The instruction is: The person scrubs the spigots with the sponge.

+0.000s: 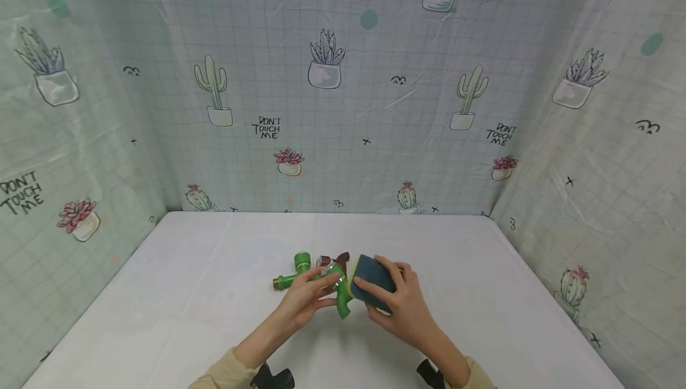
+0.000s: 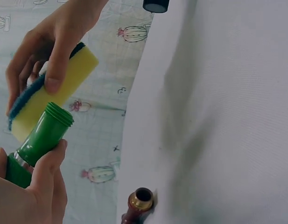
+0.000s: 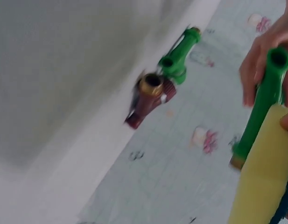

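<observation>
A green plastic faucet with a bent spout is gripped by my left hand; its threaded end shows in the left wrist view. My right hand holds a sponge, yellow on one face with a dark blue scouring layer on the other. The yellow face is turned toward the faucet, right beside it; whether they touch I cannot tell. In the right wrist view, fingers of the left hand lie behind the green faucet.
On the white table, just beyond the left hand, lie another green faucet and a dark red one with a brass-coloured end. Patterned cloth hangs at the back and both sides.
</observation>
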A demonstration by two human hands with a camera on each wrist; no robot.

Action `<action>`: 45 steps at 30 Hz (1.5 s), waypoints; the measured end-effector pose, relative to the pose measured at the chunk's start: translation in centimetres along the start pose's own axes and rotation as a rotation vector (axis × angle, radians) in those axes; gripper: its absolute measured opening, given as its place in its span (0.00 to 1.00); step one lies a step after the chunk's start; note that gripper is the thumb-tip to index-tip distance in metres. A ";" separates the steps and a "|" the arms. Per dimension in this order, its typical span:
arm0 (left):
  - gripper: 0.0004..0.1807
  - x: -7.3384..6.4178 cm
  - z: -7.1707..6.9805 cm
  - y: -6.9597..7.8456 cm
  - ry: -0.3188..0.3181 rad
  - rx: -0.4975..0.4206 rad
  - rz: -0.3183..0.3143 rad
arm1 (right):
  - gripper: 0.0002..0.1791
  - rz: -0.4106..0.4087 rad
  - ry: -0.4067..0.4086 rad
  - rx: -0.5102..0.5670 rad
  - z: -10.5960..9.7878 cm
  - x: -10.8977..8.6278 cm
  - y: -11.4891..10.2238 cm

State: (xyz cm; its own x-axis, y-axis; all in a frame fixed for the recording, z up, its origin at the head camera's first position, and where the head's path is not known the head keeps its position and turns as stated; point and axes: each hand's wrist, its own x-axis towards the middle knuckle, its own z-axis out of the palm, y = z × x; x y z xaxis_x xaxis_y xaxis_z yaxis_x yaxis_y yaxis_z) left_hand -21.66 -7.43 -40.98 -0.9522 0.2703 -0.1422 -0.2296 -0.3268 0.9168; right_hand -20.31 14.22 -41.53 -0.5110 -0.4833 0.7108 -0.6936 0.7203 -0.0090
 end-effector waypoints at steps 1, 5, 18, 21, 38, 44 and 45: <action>0.25 0.0 0.0 -0.1 0.010 -0.002 -0.003 | 0.30 0.007 0.009 -0.015 0.0 0.0 0.4; 0.27 -0.1 -0.2 -0.3 0.068 -0.028 -0.028 | 0.25 0.038 0.027 -0.040 0.0 -0.1 1.9; 0.28 0.3 -0.5 0.0 0.084 0.009 -0.044 | 0.34 -0.169 -0.099 0.111 0.1 0.6 0.2; 0.25 0.2 -0.5 0.2 0.087 0.021 -0.043 | 0.35 -0.168 -0.099 0.072 0.3 0.4 0.8; 0.27 -0.5 -0.5 0.3 0.044 0.058 -0.068 | 0.34 -0.124 -0.102 0.123 0.1 0.5 -0.1; 0.29 -0.5 -0.4 0.2 0.027 0.081 -0.057 | 0.35 -0.107 -0.115 0.072 0.7 0.4 0.1; 0.28 -0.5 -0.5 0.2 0.032 0.081 -0.056 | 0.34 -0.103 -0.108 0.054 0.7 0.3 0.4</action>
State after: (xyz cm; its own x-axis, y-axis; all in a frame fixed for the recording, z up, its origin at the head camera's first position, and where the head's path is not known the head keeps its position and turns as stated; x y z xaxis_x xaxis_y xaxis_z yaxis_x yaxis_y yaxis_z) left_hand -21.34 -8.08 -40.90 -0.9444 0.2570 -0.2049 -0.2672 -0.2370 0.9340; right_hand -21.13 13.98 -41.81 -0.4856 -0.6061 0.6299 -0.7698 0.6380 0.0205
